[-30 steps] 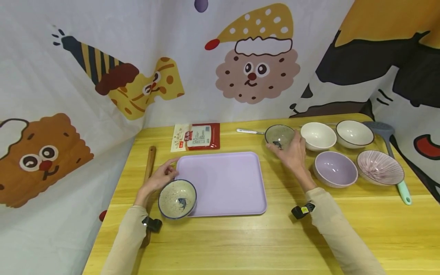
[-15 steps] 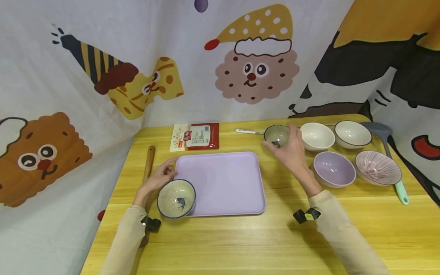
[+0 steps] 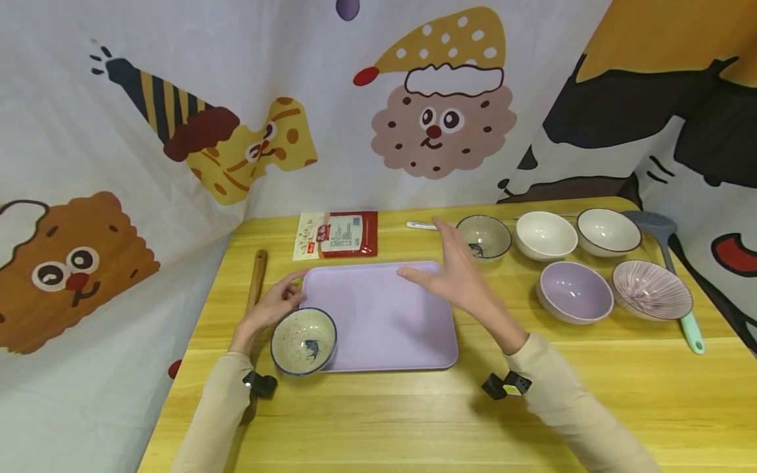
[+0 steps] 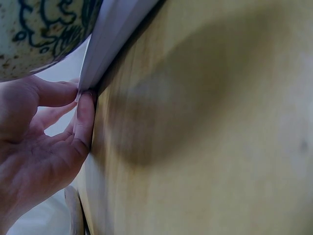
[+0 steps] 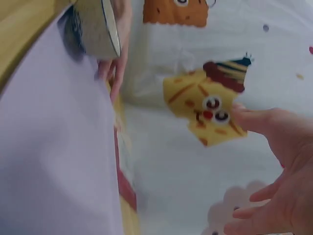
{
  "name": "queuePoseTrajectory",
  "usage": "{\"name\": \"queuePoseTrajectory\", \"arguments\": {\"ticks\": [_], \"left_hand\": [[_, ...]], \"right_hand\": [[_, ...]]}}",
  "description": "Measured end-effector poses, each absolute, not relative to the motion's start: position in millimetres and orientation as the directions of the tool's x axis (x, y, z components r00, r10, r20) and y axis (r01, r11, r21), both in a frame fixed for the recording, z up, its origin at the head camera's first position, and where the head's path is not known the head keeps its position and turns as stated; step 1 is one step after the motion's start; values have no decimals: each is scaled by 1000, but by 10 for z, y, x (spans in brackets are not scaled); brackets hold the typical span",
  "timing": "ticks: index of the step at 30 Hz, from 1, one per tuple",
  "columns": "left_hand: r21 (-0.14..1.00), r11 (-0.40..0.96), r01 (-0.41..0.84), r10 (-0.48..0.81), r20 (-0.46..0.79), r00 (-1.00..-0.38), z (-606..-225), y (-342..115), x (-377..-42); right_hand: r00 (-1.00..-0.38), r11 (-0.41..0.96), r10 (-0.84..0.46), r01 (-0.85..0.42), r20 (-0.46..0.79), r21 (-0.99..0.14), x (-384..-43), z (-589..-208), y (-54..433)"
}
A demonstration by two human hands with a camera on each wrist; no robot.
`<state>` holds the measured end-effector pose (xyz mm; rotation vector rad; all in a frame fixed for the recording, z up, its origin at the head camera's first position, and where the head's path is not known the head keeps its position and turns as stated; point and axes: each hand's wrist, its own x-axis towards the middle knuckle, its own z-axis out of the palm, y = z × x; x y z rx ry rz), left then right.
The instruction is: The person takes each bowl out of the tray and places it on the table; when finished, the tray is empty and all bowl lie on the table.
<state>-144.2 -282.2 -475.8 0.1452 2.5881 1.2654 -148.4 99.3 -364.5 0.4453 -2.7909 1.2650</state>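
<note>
My left hand (image 3: 275,307) pinches the left rim of a lilac tray (image 3: 384,322), thumb and fingers at its edge in the left wrist view. Over the tray's left front corner sits a speckled bowl (image 3: 304,341) with a blue rim and fish, just beside that hand. My right hand (image 3: 458,276) hovers over the tray's back right part, fingers spread and holding nothing. A matching speckled bowl (image 3: 487,236) stands on the table behind it. In the right wrist view the right hand (image 5: 279,171) shows thumb and fingers wide apart.
Right of it stand a white bowl (image 3: 545,236), a dark-rimmed white bowl (image 3: 608,232), a purple bowl (image 3: 575,292) and a striped bowl (image 3: 650,289). A slotted turner (image 3: 693,334) lies behind them. A red packet (image 3: 345,234) lies at the back, a wooden stick (image 3: 257,276) at left.
My right hand has come off the back speckled bowl and moved left over the tray, its fingers spreading. The left hand, tray and bowls have stayed put.
</note>
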Motion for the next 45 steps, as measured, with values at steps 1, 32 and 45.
{"name": "queuePoseTrajectory", "arguments": {"ticks": [1, 32, 45], "left_hand": [[787, 617, -26, 196, -186, -963, -4760, -2822, -1444], [808, 590, 13, 226, -149, -963, -4735, -2836, -1440], [811, 585, 18, 232, -145, -962, -4738, -2840, -1434]], "right_hand": [[-956, 623, -256, -276, 142, -732, -1459, -3630, 943], [-603, 409, -797, -567, 22, -715, -946, -4129, -335], [-595, 419, -803, -602, 32, -680, -882, -4394, -483]]}}
